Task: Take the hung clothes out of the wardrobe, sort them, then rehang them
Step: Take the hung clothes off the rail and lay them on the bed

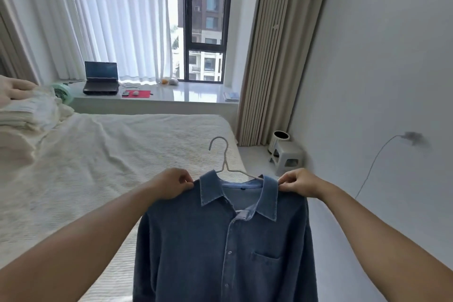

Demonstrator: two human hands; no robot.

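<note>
A blue denim shirt (220, 247) with a collar, buttons and a chest pocket hangs in front of me on a white wire hanger (224, 159), whose hook sticks up above the collar. My left hand (172, 184) pinches the shirt's left shoulder. My right hand (297, 182) pinches the right shoulder beside the collar. The shirt hangs over the right edge of the bed (98, 167). No wardrobe is in view.
Folded white bedding (27, 115) is piled at the bed's left. A window ledge (186, 95) holds a laptop (100, 78), a small green fan (61, 93) and a red pad. A white stool (286, 155) with a cup stands by beige curtains. A cable hangs on the right wall.
</note>
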